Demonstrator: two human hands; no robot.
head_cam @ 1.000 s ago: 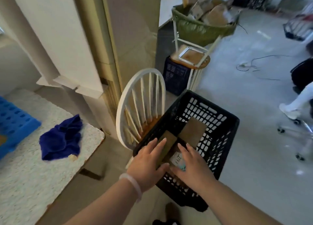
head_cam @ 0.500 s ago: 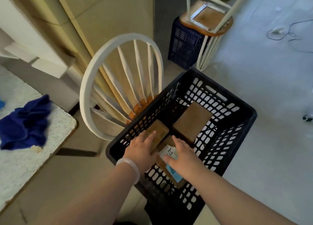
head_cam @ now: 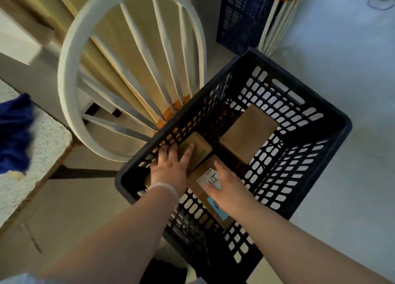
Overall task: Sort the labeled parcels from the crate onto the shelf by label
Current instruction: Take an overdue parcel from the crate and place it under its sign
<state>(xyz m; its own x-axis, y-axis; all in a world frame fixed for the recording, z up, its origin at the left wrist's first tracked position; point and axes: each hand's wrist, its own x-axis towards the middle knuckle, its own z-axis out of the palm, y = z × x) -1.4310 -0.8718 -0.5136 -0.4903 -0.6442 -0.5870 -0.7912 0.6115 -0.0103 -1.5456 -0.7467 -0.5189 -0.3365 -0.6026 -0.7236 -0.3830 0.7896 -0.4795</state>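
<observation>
A black slotted crate (head_cam: 316, 121) sits on a chair seat and holds three brown parcels. My left hand (head_cam: 168, 168) lies flat with spread fingers on the small parcel (head_cam: 201, 150) at the crate's left. My right hand (head_cam: 229, 189) rests on the near parcel (head_cam: 199, 184), which carries a white handwritten label (head_cam: 210, 179) and a blue label (head_cam: 217, 205); its fingers cover part of the white one. A larger plain parcel (head_cam: 249, 132) lies farther in, untouched. Whether either hand grips its parcel I cannot tell. No shelf is in view.
A white spindle-back chair (head_cam: 70, 74) rises just left of the crate. A speckled tabletop (head_cam: 44, 142) with a dark blue cloth (head_cam: 14, 132) is at far left. A navy crate (head_cam: 239, 20) and white stool legs (head_cam: 273, 31) stand beyond. Pale floor lies to the right.
The view has tipped down and closed in on the crate. Both hands have reached deeper, the left sliding onto the small parcel, the right settling over the white label.
</observation>
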